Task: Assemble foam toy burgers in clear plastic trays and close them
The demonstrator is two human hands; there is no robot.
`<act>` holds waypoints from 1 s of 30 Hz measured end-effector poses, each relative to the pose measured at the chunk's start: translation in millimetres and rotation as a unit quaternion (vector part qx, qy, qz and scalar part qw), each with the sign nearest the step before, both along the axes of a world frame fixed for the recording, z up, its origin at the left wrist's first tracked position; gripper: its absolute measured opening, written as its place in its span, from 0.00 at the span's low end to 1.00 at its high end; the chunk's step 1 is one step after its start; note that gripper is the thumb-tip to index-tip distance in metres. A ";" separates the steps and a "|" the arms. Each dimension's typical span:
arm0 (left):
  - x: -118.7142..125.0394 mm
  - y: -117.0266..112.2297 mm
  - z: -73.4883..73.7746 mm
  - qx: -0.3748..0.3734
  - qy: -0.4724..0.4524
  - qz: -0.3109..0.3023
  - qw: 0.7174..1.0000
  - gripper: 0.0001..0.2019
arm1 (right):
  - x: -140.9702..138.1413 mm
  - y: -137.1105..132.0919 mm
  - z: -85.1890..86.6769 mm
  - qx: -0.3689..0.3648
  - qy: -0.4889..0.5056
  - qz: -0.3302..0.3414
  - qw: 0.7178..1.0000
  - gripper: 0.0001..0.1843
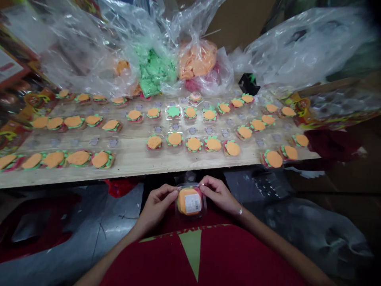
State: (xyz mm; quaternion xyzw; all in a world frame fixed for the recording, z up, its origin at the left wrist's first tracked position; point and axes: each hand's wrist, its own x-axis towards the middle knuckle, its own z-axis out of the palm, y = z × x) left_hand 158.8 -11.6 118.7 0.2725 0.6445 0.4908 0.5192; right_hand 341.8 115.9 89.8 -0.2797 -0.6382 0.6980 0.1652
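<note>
Close to my body, below the table edge, I hold a clear plastic box (181, 212) with an orange toy burger inside. A white barcode label (193, 203) sits on its face. My left hand (159, 202) pinches the upper left corner, thumb against fingers. At the upper right corner my right hand (217, 192) pinches the rim in the same way. On the table in front stand rows of open clear boxes with burger pieces, such as one orange-topped burger (194, 144) and one with a green lettuce piece (173, 112) uppermost.
Along the back of the table lie plastic bags of green pieces (156, 65) and orange pieces (198, 59). A small black box (249, 84) stands right of them. Printed cartons flank both ends, one carton (333, 105) holding clear packs. The wooden table (131, 153) ends just beyond my hands.
</note>
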 end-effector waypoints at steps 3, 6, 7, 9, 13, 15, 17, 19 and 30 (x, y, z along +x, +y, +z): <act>3.1 -1.0 12.2 0.015 0.062 -0.071 0.995 0.10 | -3.1 13.7 15.5 0.041 0.007 0.100 0.994 0.10; 6.4 4.3 31.6 0.035 0.094 -0.119 0.988 0.10 | -10.7 30.8 41.6 0.111 0.005 0.222 0.969 0.09; 7.9 5.8 37.6 0.034 0.098 -0.127 0.986 0.10 | -12.1 35.3 50.2 0.133 0.003 0.251 0.959 0.09; 11.0 7.6 46.5 0.033 0.107 -0.141 0.984 0.09 | -12.6 40.6 63.9 0.170 -0.006 0.288 0.942 0.07; 15.5 8.0 50.3 0.038 0.140 -0.160 0.977 0.09 | -10.0 37.1 73.5 0.224 -0.032 0.298 0.928 0.05; 16.0 8.4 48.1 0.034 0.145 -0.165 0.975 0.09 | -9.4 32.1 71.8 0.241 -0.037 0.285 0.927 0.05; 15.8 10.0 45.3 0.029 0.147 -0.166 0.975 0.09 | -9.1 28.7 68.7 0.255 -0.041 0.267 0.928 0.06; 16.1 12.6 41.5 0.023 0.144 -0.158 0.976 0.09 | -8.0 27.6 64.7 0.266 -0.040 0.240 0.933 0.06; 7.8 23.3 4.9 -0.042 -0.011 -0.044 0.998 0.13 | 11.6 -3.1 9.3 0.008 -0.040 -0.078 0.996 0.13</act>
